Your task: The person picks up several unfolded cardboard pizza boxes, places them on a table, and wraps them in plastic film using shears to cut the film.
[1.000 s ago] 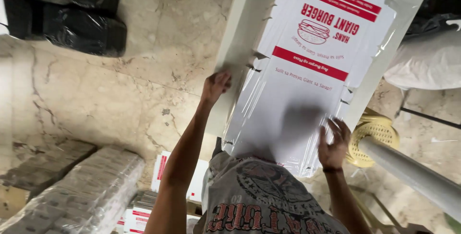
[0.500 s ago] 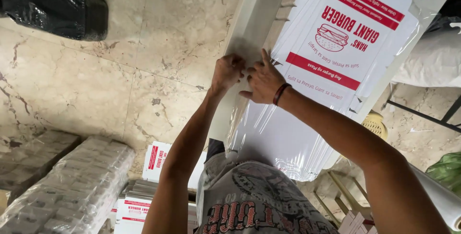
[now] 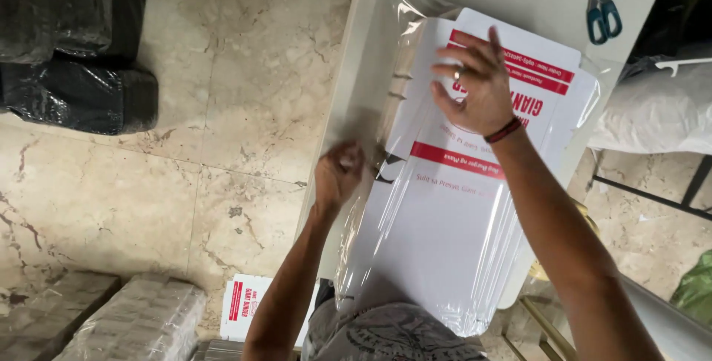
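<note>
**Head view: both hands on a bagged stack of flat cartons**

Head view, looking straight down. Stack of flat white cartons with red bands (image 3: 475, 205) lies on the white table (image 3: 356, 72), inside a clear plastic bag (image 3: 437, 272). Stack runs from near the table's far middle down toward the person's torso, and its near end overhangs the table edge. Loose, shiny bag film wrinkles at the near end and along the left side.

Right hand (image 3: 478, 87) is laid flat on top of the stack at its far end, fingers spread, palm down, gripping nothing. It wears a ring and a dark red wristband.

Left hand (image 3: 340, 176) is at the stack's left edge, fingers curled closed on the bag film there. The exact pinch point is hidden by the knuckles.

Around it:
- Teal-handled scissors (image 3: 601, 5) on the table, far right corner, well apart from both hands.
- Black plastic-wrapped bundles (image 3: 74, 57) on the marble floor, upper left.
- Clear-wrapped packs (image 3: 141, 324) on the floor, lower left, with another flat red-and-white carton (image 3: 241, 305) just beside them.
- White sack (image 3: 653, 109) to the right of the table.
</note>
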